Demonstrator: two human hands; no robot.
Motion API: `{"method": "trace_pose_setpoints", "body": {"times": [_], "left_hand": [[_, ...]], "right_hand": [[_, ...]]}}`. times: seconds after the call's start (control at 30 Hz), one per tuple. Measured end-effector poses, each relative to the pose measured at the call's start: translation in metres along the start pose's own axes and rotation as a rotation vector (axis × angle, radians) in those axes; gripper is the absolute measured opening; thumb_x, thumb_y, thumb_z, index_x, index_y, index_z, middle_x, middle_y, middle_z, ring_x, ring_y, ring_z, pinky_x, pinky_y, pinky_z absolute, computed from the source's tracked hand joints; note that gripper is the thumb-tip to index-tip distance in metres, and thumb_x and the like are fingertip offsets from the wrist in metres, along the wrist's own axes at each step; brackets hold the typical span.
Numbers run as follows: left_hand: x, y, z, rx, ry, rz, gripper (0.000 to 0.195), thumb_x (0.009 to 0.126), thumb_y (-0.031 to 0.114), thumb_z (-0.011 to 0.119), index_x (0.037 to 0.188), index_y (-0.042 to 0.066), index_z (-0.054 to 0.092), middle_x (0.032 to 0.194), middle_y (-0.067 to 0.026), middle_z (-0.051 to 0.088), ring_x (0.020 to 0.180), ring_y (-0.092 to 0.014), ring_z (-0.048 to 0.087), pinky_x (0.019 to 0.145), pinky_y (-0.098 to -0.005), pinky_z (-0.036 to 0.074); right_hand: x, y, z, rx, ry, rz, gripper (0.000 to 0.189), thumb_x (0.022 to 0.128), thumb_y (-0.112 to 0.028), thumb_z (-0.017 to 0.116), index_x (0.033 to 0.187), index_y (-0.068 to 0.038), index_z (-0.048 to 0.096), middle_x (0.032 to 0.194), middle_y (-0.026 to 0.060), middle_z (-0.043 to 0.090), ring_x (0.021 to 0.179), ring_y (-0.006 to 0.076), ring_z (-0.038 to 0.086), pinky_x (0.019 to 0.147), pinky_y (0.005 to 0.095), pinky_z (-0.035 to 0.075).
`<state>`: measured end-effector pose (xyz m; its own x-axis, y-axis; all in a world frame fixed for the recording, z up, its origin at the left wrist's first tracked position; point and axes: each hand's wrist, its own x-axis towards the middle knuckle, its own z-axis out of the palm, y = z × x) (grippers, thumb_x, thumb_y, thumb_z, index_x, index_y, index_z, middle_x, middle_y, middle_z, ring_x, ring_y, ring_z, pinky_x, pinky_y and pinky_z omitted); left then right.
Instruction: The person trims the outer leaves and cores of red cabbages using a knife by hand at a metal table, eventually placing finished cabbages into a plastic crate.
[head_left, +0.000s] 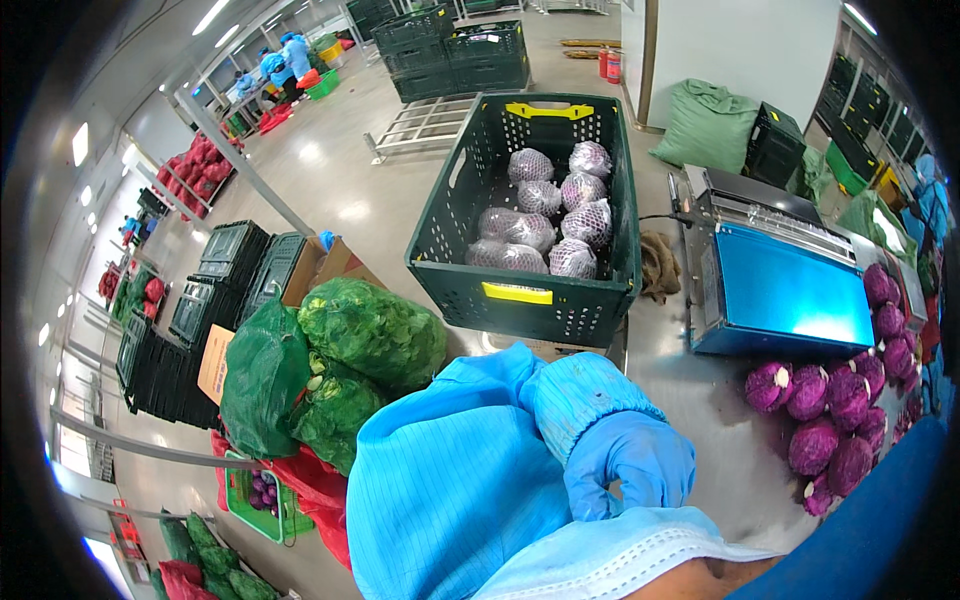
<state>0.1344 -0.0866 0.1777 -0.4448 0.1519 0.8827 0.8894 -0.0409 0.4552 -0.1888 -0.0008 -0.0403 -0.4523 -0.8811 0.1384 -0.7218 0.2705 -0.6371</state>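
Observation:
My left hand, in a blue glove under a light blue elastic-cuffed sleeve, is bent over the steel worktop. Its fingers curl, with a small gap showing by the thumb. The face mask hides the fingertips, so I cannot tell whether they hold anything. My right hand is out of view. To the right lie several purple cabbages, unwrapped, with pale cut stems. Beyond my hand, a dark green plastic crate with yellow handles holds several wrapped purple cabbages in white netting.
A tabletop wrapping machine with a blue-covered front stands right of the crate. At left are green mesh sacks of leafy vegetables, black folded crates and a green basket. People in blue work far off.

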Motion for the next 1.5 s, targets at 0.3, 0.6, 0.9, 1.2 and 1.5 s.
{"method": "trace_pose_setpoints", "body": {"times": [0.3, 0.6, 0.9, 1.2, 1.5], "left_hand": [[-0.015, 0.003, -0.013, 0.054, 0.165, -0.197, 0.024, 0.079, 0.026, 0.068, 0.074, 0.004, 0.062, 0.063, -0.0071, 0.057, 0.052, -0.021, 0.053, 0.047, -0.0309, 0.039], [-0.051, -0.073, 0.021, 0.116, 0.242, -0.730, 0.017, 0.078, 0.024, 0.068, 0.085, 0.008, 0.069, 0.071, -0.0050, 0.065, 0.061, -0.015, 0.060, 0.055, -0.0273, 0.046], [-0.119, -0.138, 0.066, 0.247, 0.053, -1.109, 0.018, 0.076, 0.029, 0.070, 0.077, 0.011, 0.068, 0.066, 0.0001, 0.065, 0.059, -0.009, 0.059, 0.055, -0.0246, 0.047], [-0.120, -0.196, 0.060, 0.065, 0.231, -0.834, 0.033, 0.076, 0.030, 0.070, 0.102, 0.010, 0.063, 0.095, -0.0042, 0.065, 0.083, -0.015, 0.060, 0.073, -0.0330, 0.049], [-0.121, -0.298, -0.008, -0.109, 0.276, -0.772, 0.084, 0.074, 0.012, 0.071, 0.141, 0.010, 0.021, 0.141, -0.0089, 0.030, 0.125, -0.020, 0.035, 0.102, -0.0326, 0.031]], "right_hand": [[0.008, -0.001, 0.002, 0.043, -0.021, 0.026, 0.050, 0.083, -0.026, 0.059, 0.125, -0.001, 0.045, 0.125, 0.0169, 0.047, 0.113, 0.0268, 0.044, 0.096, 0.0361, 0.034], [-0.011, 0.001, -0.017, 0.137, 0.037, 0.089, 0.049, 0.083, -0.024, 0.060, 0.125, -0.002, 0.046, 0.125, 0.0151, 0.048, 0.114, 0.0250, 0.044, 0.097, 0.0350, 0.034], [-0.063, 0.029, -0.049, 0.274, 0.180, 0.181, 0.048, 0.083, -0.022, 0.061, 0.125, -0.003, 0.047, 0.125, 0.0133, 0.049, 0.114, 0.0233, 0.045, 0.098, 0.0339, 0.034], [-0.156, 0.066, -0.086, 0.511, 0.434, 0.367, 0.047, 0.082, -0.020, 0.062, 0.125, -0.004, 0.049, 0.125, 0.0115, 0.051, 0.115, 0.0215, 0.046, 0.099, 0.0328, 0.034], [-0.137, 0.003, -0.058, 0.597, 0.588, 0.513, 0.058, 0.080, -0.024, 0.067, 0.132, -0.013, 0.043, 0.127, 0.0076, 0.050, 0.113, 0.0188, 0.047, 0.097, 0.0298, 0.035]]}}
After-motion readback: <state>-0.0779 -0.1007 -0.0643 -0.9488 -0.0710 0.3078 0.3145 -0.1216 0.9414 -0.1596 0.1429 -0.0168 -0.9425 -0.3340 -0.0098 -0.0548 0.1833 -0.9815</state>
